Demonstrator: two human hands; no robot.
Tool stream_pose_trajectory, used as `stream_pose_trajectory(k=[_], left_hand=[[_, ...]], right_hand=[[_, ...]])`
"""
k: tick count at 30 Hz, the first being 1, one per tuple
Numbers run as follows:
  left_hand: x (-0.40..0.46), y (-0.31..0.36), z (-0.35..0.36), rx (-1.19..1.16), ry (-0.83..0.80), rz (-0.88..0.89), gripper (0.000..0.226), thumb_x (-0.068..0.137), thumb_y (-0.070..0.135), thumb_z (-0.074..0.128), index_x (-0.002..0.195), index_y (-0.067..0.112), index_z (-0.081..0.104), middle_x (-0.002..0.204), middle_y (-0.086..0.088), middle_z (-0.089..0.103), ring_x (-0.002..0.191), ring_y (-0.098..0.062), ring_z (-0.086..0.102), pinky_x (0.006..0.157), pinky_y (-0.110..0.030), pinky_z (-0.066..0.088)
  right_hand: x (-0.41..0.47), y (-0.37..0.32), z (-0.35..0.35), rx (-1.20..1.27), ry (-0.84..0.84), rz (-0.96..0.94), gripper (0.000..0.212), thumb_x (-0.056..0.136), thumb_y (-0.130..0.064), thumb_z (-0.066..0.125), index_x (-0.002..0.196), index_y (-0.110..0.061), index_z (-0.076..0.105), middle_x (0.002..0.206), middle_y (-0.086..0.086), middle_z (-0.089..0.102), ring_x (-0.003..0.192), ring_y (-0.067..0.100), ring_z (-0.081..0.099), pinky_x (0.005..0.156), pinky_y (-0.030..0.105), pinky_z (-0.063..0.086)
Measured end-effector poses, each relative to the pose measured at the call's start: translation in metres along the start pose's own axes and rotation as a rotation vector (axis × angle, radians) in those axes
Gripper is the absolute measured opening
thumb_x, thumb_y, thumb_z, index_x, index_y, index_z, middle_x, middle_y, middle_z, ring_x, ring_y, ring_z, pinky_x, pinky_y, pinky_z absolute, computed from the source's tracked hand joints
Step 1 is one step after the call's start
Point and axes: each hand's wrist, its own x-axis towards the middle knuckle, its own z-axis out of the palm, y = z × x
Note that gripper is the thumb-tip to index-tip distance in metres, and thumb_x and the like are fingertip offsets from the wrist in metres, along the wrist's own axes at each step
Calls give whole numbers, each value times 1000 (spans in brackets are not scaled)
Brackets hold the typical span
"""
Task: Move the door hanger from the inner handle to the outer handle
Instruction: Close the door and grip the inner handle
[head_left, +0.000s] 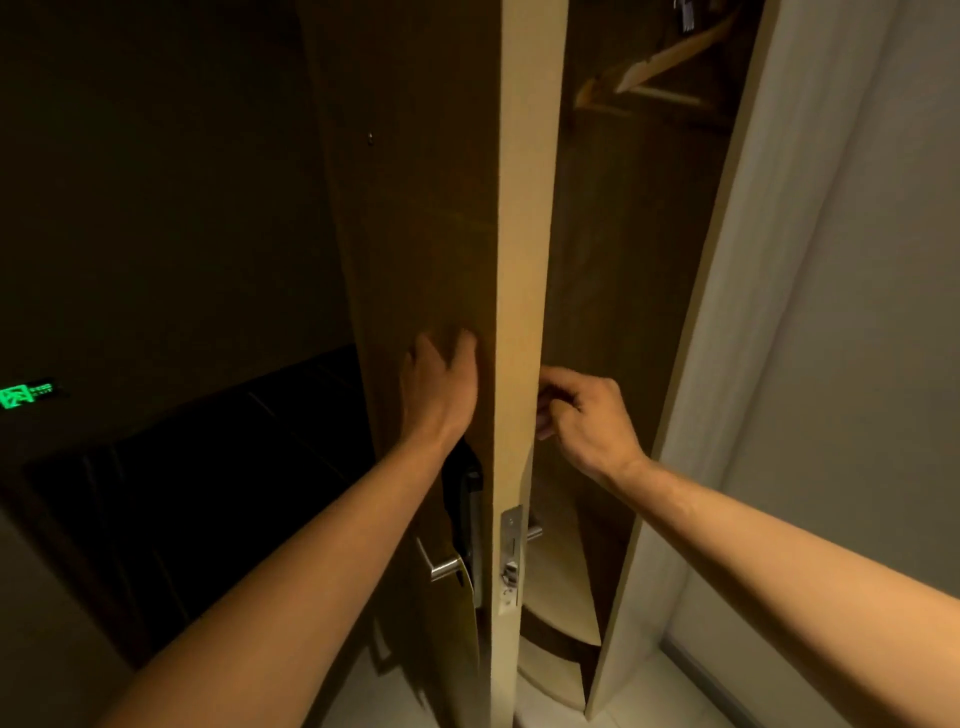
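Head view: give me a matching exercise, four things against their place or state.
1 left hand
2 right hand
3 exit sign
4 coat hanger

A glowing green
B hanging, top right
C flat on the door face
D curled, right of the door edge

Pairs: 1-C, 2-D, 3-A, 4-B.

Dim corridor (156, 208) — green exit sign (26, 396), pale wall (857, 312).

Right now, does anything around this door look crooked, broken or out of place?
Nothing looks damaged. The tan card door hanger hangs at a slight slant on the silver lever handle on the door's left face. The left hand lies flat on the brown wooden door.
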Motion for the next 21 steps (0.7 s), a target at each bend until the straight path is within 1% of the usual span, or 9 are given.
stream_pose_trajectory(k=[2,3,5,7,9,11,14,17,21], left_hand=[[4,-3,-15,-27,66,-14,64,84,61,30,138,29,33,138,-8,47,118,-27,50,98,-50,45],[5,-5,-22,-36,113,-15,60,86,58,29,138,28,34,136,-8,49,114,-27,52,98,-47,45],[5,-9,-38,-47,195,-19,53,92,52,28,138,27,34,136,-8,50,113,-27,53,93,-37,41],[5,-17,-55,-67,245,-23,44,95,48,31,132,27,40,127,-6,57,105,-24,58,86,-36,45],[6,-25,-79,-93,281,-33,34,94,46,37,121,27,47,111,-2,62,94,-20,61,79,-38,50],[8,-32,-104,-94,315,-60,34,94,44,39,118,23,51,104,1,62,89,-17,61,74,-36,49],[5,-43,-148,-100,397,-47,31,94,40,36,96,19,59,88,1,62,77,-15,60,62,-30,42],[3,-54,-198,-73,394,-78,36,89,37,35,73,12,56,75,-7,61,67,-22,59,66,-41,50],[-1,-73,-248,-56,367,-115,48,82,41,35,82,-1,57,88,-25,66,83,-41,64,80,-59,54]], right_hand=[[4,-11,10,-21,-59,-67,52,83,-7,43,100,-47,71,87,-14,74,80,8,70,70,30,60],[6,-17,17,-45,-79,-102,50,82,-7,43,102,-42,72,86,-12,73,78,8,69,69,30,59],[12,-25,30,-111,-98,-163,45,81,-6,44,104,-30,75,89,-6,70,78,7,65,70,30,57],[21,-32,42,-121,-118,-194,41,81,-2,47,96,-25,77,92,-4,66,84,5,62,75,28,54],[29,-46,55,-93,-160,-221,44,80,1,47,95,-29,76,95,-15,64,93,-4,60,81,15,49],[35,-58,69,-70,-210,-222,55,81,4,45,102,-39,72,103,-25,62,102,-14,56,86,5,43],[43,-76,101,-31,-299,-245,61,78,12,42,110,-32,70,116,-12,66,105,-5,61,88,12,48],[50,-94,140,17,-338,-276,63,78,15,40,120,-25,65,124,-5,63,108,4,61,89,20,52],[59,-115,185,90,-355,-233,67,81,16,38,132,-25,50,121,-2,62,107,4,59,86,14,49]])
